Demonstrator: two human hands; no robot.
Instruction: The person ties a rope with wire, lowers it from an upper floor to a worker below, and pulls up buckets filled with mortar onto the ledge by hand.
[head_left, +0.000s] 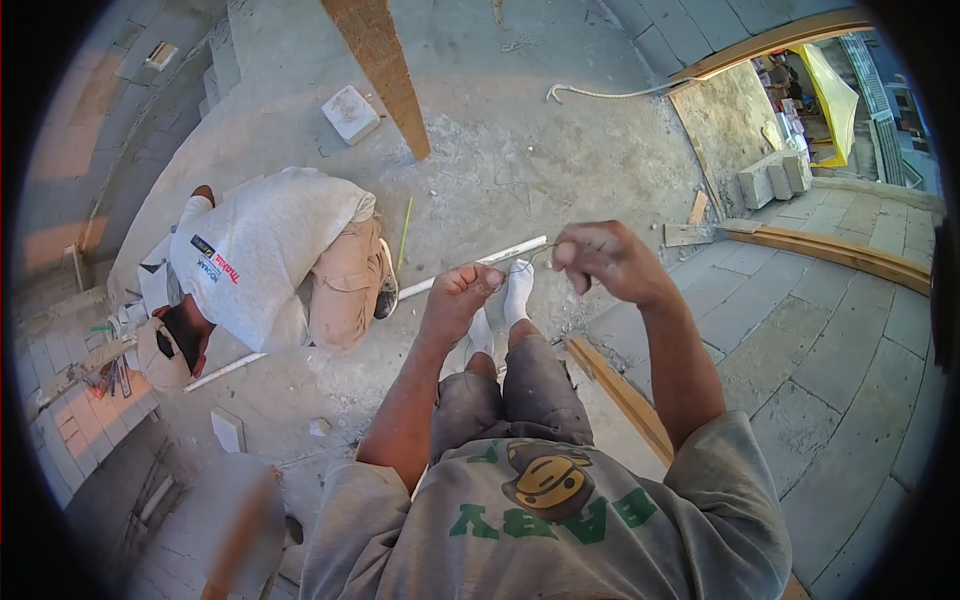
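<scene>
While a person in a light grey printed shirt [265, 245] kneels, bent low, near the left edge of the grey concrete floor [480, 180], a long, straight white bar [420, 287] slants past that person's knees, lower left to upper right. A thin yellow-green strip [404, 235] lies beyond it, pointing away. The left hand [462, 292] is mostly closed, thumb and forefinger pinched at one end of a thin, pale, bent wire [535, 254]. Held above the floor's right part, the wire has its long axis running crosswise, rising slightly rightward with a small curve. The right hand [603, 262] is half curled, thumb and fingertips closed on the other end. Farther right, a light-brown wooden beam [625, 395] slants beside the grey block wall [790, 350].
</scene>
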